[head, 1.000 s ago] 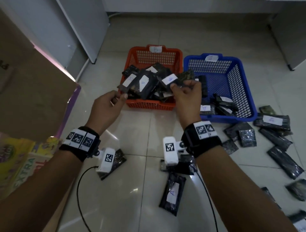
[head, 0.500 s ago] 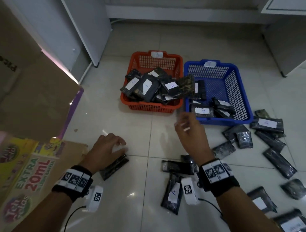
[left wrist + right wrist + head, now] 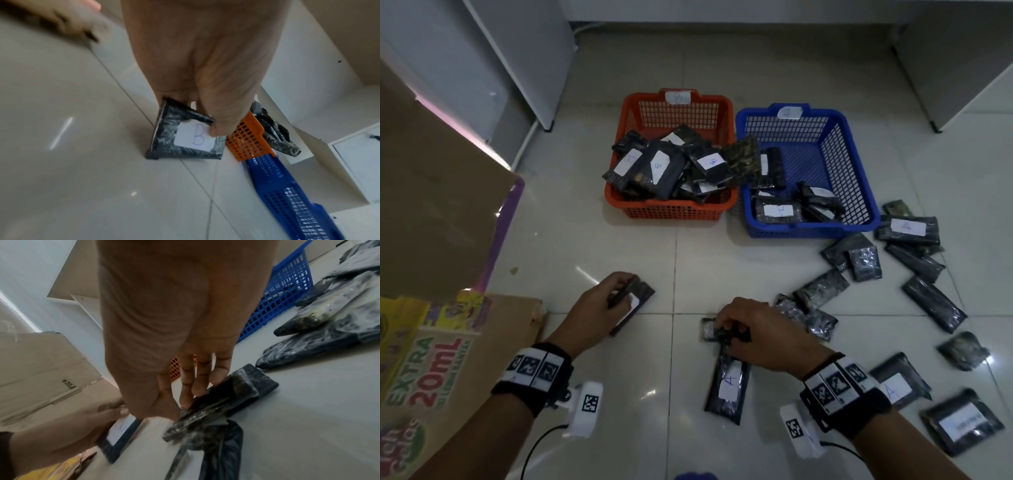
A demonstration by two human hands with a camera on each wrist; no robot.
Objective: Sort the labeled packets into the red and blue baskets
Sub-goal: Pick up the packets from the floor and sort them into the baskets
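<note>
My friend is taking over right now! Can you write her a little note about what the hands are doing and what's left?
Left hand grips a packet marked B on the floor.
Right hand grips a dark packet; its label is hidden.
Red basket holds a heap of packets, several marked B. Blue basket holds a few.
Left: many packets lie on the floor, including an A packet near the right hand. Probably B goes red, A blue.
</note>
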